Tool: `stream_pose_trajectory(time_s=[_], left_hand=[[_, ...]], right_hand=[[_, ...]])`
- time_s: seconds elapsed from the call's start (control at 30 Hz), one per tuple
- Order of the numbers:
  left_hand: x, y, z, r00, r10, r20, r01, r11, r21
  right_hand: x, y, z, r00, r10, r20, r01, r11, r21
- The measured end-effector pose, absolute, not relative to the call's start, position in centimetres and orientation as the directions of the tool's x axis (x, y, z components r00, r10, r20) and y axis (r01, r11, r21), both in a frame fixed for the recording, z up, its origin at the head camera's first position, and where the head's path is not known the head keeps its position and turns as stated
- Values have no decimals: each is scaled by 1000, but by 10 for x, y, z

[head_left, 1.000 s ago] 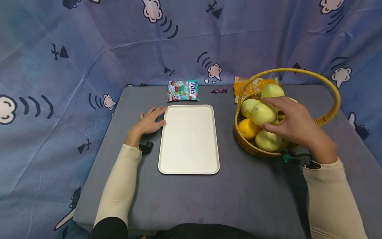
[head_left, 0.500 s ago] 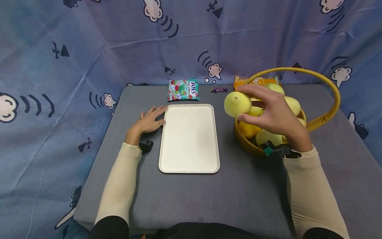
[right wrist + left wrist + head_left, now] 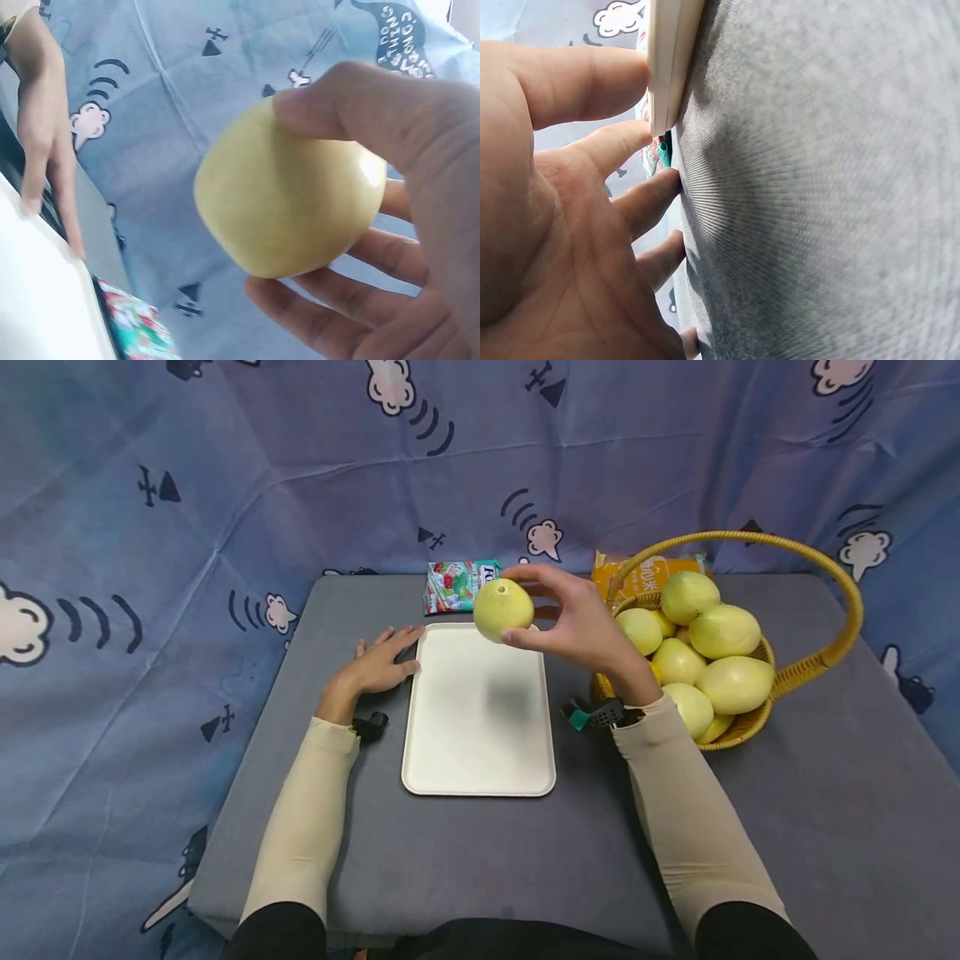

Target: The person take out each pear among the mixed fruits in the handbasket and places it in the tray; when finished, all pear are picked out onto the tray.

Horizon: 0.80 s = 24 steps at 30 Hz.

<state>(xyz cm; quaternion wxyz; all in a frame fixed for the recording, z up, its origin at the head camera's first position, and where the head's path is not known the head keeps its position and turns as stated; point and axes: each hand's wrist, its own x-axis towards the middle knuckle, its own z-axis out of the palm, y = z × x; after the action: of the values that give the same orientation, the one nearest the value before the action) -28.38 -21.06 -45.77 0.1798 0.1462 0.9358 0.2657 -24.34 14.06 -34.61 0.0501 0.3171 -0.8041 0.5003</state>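
Observation:
A yellow-green pear (image 3: 501, 610) is held in my right hand (image 3: 577, 622), up above the far part of a white rectangular tray (image 3: 480, 727). In the right wrist view the thumb presses on one side of the pear (image 3: 277, 202) and fingers curl round the other. The tray carries nothing but a soft shadow. My left hand (image 3: 378, 667) rests at the tray's far left corner. Its thumb and index fingertips touch the tray's rim (image 3: 667, 67) in the left wrist view, with the other fingers spread on the grey cloth.
To the right stands a yellow wicker basket (image 3: 757, 731) with a tall arched handle, heaped with several similar fruits. Behind the tray lies a green candy bag (image 3: 450, 587), partly hidden by the pear. An orange snack packet (image 3: 645, 575) is behind the basket. A patterned curtain hangs at the back.
My right hand has taken the pear out of the basket and carried it left, over the tray. The left hand has stayed at the tray's corner.

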Motion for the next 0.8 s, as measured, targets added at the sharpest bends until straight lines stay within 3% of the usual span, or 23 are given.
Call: stream_pose_trajectory(time_s=[0.37, 0.8], left_hand=[[-287, -208, -458, -897, 365, -247, 170, 803, 571], [-285, -211, -458, -900, 356, -251, 169, 817, 552]], right_hand=[[-286, 94, -390, -824, -450, 345, -484, 241, -841], [-311, 62, -438, -864, -459, 209, -369, 294, -882]])
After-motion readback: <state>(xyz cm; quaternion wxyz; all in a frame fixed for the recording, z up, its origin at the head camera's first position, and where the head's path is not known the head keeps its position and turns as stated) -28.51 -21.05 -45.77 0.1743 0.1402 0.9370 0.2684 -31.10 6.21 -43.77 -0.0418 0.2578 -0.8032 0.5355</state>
